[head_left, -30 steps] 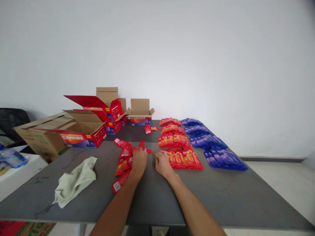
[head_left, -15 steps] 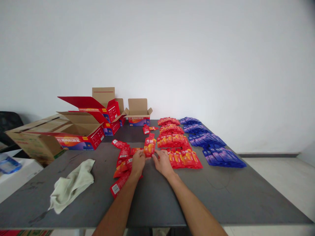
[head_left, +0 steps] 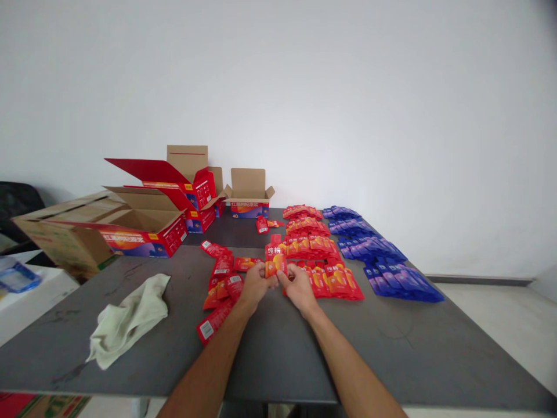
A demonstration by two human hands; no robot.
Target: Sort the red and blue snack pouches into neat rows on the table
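Observation:
A red spouted pouch (head_left: pixel 274 258) with white lettering and orange fruit print stands upright between my two hands. My left hand (head_left: pixel 256 284) grips its lower left corner. Fingers of my right hand (head_left: pixel 298 285) pinch the lower right corner. To the left lies a loose heap of red pouches (head_left: pixel 223 266), some with barcodes facing up. Just right of my right hand, overlapping red pouches (head_left: pixel 337 280) form the nearest of several red rows. Farther right are rows of blue pouches (head_left: pixel 398 278).
Open red cartons (head_left: pixel 143 241) stand at the left, some stacked. Another open carton (head_left: pixel 248 209) sits by the wall with two or so pouches (head_left: pixel 262 225) before it. A pale cloth (head_left: pixel 130 319) lies on the dark table (head_left: pixel 296 360). A large brown box (head_left: pixel 72 249) is beyond the left edge.
Both hands have shifted slightly right with the red pouch, which is now more upright. My right hand now pinches its corner more closely. The whole view has moved a little.

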